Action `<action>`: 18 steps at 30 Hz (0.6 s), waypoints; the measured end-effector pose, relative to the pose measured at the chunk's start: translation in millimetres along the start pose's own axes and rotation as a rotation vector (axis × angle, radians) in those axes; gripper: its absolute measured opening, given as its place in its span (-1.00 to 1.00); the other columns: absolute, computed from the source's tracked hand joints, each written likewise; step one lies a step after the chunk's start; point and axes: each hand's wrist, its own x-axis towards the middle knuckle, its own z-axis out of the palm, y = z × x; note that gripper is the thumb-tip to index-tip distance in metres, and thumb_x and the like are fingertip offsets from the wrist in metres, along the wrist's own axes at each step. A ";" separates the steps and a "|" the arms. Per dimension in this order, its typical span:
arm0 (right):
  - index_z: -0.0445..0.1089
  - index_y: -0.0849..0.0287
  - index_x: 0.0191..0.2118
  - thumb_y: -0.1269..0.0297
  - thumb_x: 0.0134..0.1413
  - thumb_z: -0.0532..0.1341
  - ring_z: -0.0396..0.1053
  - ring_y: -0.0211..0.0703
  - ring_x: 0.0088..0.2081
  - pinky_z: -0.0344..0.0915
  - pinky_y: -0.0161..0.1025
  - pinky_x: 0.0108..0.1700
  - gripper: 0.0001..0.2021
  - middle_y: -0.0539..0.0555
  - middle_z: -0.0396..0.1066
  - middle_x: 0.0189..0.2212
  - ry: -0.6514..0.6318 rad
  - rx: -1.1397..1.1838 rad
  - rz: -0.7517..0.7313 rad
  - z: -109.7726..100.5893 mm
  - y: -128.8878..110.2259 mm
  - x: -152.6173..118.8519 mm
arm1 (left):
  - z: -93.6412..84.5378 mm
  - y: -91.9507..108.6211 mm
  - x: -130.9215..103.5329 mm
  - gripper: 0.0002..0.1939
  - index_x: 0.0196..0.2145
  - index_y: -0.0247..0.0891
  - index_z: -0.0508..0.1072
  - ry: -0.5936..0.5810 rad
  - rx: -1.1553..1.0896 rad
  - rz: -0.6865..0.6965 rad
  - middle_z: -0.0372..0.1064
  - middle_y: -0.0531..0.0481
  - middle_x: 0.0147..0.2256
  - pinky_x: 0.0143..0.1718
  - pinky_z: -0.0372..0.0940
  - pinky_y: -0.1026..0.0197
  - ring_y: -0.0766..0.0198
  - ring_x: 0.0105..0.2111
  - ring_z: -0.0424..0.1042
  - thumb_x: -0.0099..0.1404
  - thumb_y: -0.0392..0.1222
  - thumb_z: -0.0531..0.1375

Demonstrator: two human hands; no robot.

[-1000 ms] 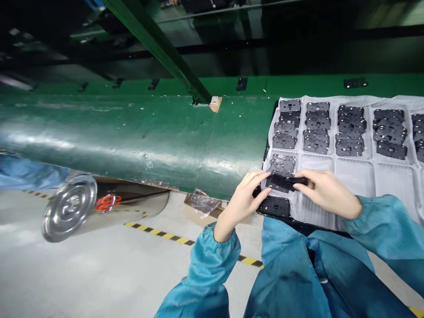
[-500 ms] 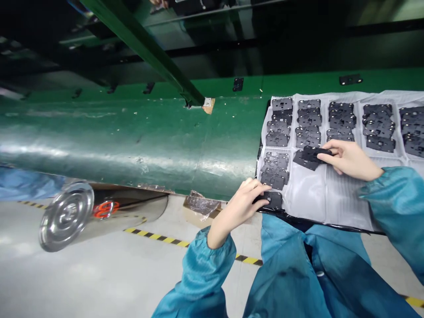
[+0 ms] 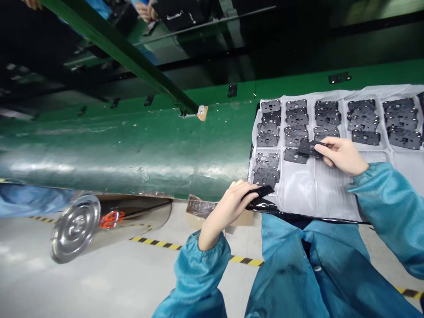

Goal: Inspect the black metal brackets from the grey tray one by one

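One plate [image 3: 305, 148] is pinched by its end in the right hand [image 3: 342, 154], seemingly leaving its face clear; another plate [image 3: 261, 191] is gripped, tilted, in the left hand [image 3: 233, 198]. Beyond both, more plates [image 3: 297, 118] are overlapped in the tray [image 3: 298, 190], apparently saving room.

1 tray [image 3: 298, 194] has 5 filled far-row compartments [image 3: 311, 115]; 2 hands [image 3: 346, 154] are at it; 1 loose plate [image 3: 339, 78] lies directly beyond it.

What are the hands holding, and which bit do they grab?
The left hand holds a tilted black piece by its left end. The right hand holds another black piece by its right end.
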 end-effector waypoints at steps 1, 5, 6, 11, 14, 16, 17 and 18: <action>0.38 0.21 -0.37 -0.06 0.06 0.25 0.05 -0.39 -0.73 -0.03 -0.39 -0.64 -0.63 -0.11 0.17 -0.79 0.002 0.012 -0.004 0.6 0.7 0.6 | -0.9 -0.5 1.0 -0.79 -0.10 -0.20 0.42 0.027 -0.028 -0.010 0.43 -0.05 -0.24 -0.17 0.22 0.15 0.23 -0.24 0.34 0.42 -0.20 0.02; 0.39 0.22 -0.37 -0.05 0.07 0.25 0.07 -0.39 -0.72 -0.01 -0.40 -0.63 -0.64 -0.11 0.17 -0.79 -0.003 0.008 -0.011 2.2 0.7 2.2 | 1.6 -0.1 9.3 -0.81 -0.17 -0.21 0.44 0.144 -0.096 -0.047 0.45 -0.04 -0.23 -0.15 0.27 0.20 0.25 -0.23 0.40 0.40 -0.23 0.03; 0.39 0.21 -0.37 -0.05 0.07 0.25 0.07 -0.39 -0.72 -0.01 -0.41 -0.63 -0.64 -0.11 0.17 -0.79 -0.003 0.007 -0.012 2.3 0.7 2.4 | 3.4 0.0 12.0 -0.82 -0.16 -0.21 0.44 0.170 -0.092 -0.063 0.44 -0.04 -0.23 -0.16 0.28 0.21 0.25 -0.23 0.40 0.39 -0.23 0.04; 0.38 0.22 -0.39 -0.04 0.08 0.25 0.07 -0.40 -0.72 -0.01 -0.41 -0.64 -0.64 -0.11 0.17 -0.79 0.001 0.016 -0.018 3.1 3.1 2.5 | 11.8 0.2 17.8 -0.81 -0.08 -0.22 0.38 0.252 -0.019 -0.076 0.40 -0.04 -0.25 -0.14 0.30 0.20 0.26 -0.24 0.40 0.39 -0.23 0.05; 0.38 0.23 -0.37 -0.02 0.06 0.27 0.09 -0.41 -0.72 0.00 -0.42 -0.65 -0.65 -0.11 0.18 -0.77 0.002 0.071 -0.031 4.6 5.6 3.4 | 11.8 1.9 10.5 -0.82 -0.10 -0.21 0.39 0.221 -0.013 -0.055 0.42 -0.05 -0.19 -0.12 0.30 0.19 0.25 -0.19 0.41 0.40 -0.22 0.04; 0.37 0.23 -0.32 0.00 0.02 0.30 0.13 -0.41 -0.71 0.02 -0.42 -0.65 -0.66 -0.09 0.25 -0.69 -0.006 0.133 -0.041 5.1 7.1 4.3 | 10.2 3.3 3.4 -0.82 -0.11 -0.19 0.40 0.182 -0.025 -0.064 0.44 -0.05 -0.16 -0.11 0.30 0.18 0.23 -0.16 0.42 0.40 -0.21 0.05; 0.36 0.22 -0.29 0.01 0.00 0.32 0.14 -0.42 -0.71 0.03 -0.42 -0.65 -0.65 -0.07 0.28 -0.65 -0.015 0.165 -0.044 4.8 7.4 4.5 | 9.4 4.1 0.1 -0.81 -0.10 -0.18 0.40 0.159 -0.032 -0.072 0.45 -0.05 -0.16 -0.11 0.30 0.18 0.23 -0.16 0.43 0.40 -0.20 0.05; 0.35 0.22 -0.27 0.02 -0.01 0.33 0.16 -0.42 -0.70 0.05 -0.42 -0.65 -0.64 -0.06 0.31 -0.62 -0.028 0.193 -0.043 4.1 7.4 4.6 | 9.0 4.7 -2.6 -0.81 -0.09 -0.18 0.40 0.129 -0.038 -0.075 0.46 -0.04 -0.18 -0.12 0.30 0.18 0.23 -0.18 0.44 0.40 -0.20 0.05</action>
